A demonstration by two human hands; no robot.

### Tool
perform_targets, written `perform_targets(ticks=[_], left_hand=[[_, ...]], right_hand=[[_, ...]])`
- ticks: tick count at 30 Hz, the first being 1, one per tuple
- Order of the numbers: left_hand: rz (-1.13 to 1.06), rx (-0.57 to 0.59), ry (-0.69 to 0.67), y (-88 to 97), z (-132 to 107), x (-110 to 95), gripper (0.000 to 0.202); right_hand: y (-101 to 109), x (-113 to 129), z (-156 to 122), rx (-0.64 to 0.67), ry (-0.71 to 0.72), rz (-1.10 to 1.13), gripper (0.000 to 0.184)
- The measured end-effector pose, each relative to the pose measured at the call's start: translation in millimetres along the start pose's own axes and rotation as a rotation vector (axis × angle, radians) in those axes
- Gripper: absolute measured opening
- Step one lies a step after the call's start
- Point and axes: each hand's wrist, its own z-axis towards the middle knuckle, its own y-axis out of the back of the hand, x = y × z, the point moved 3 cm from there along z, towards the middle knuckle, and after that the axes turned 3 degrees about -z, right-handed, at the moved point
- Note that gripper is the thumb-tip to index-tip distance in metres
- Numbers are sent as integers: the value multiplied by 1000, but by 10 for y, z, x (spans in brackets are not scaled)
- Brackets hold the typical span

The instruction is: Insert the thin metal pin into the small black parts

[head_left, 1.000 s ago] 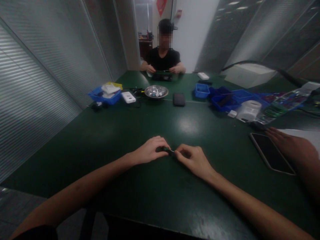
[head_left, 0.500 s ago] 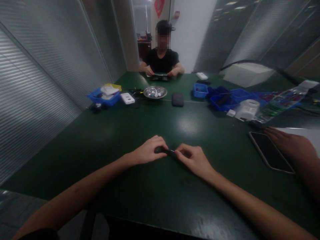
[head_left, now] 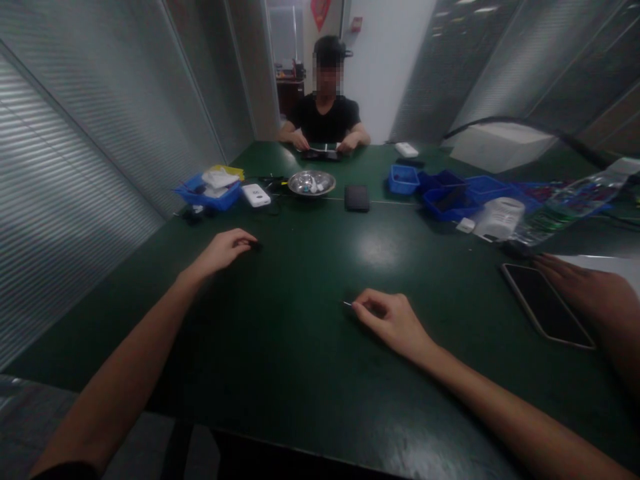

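My left hand (head_left: 223,249) reaches out over the left middle of the green table (head_left: 300,360), fingers curled around a small dark piece (head_left: 255,246) at its fingertips. My right hand (head_left: 390,320) rests on the table nearer to me, thumb and forefinger pinched on a thin light-tipped pin-like part (head_left: 347,304) that sticks out to the left. The two hands are well apart.
Another person's hand (head_left: 575,283) lies by a dark phone (head_left: 545,307) at the right. Farther back stand blue bins (head_left: 450,193), a metal bowl (head_left: 312,182), a black case (head_left: 357,197) and a white device (head_left: 256,195). A person in black sits at the far end.
The hands were together on one small dark item. My left hand has pulled away up and to the left with the dark piece; the right hand stays put with the thin part.
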Motion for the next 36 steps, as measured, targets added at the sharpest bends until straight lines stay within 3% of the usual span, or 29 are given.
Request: perform_targets(ticks=[2, 5, 9, 11, 15, 20, 26, 36], left_hand=[[12, -148, 152, 186, 3, 339, 32], [-53, -260, 278, 349, -32, 671, 38], [98, -363, 424, 488, -107, 840, 45], [182, -353, 536, 528, -149, 868, 39], [212, -300, 592, 528, -194, 826, 24], [229, -466, 452, 511, -209, 618, 24], [53, -532, 389, 484, -197, 419, 27], [156, -505, 296, 326, -103, 348, 30]], right_hand=[[0, -1, -4, 2, -3, -1, 27], [-6, 0, -12, 4, -3, 0, 28], [-14, 0, -23, -10, 3, -6, 27], [-14, -3, -29, -9, 2, -6, 27], [2, -3, -42, -4, 2, -4, 27], [20, 6, -44, -4, 12, -4, 27], [17, 9, -40, 10, 13, -4, 27], [-7, 38, -25, 9, 14, -12, 27]])
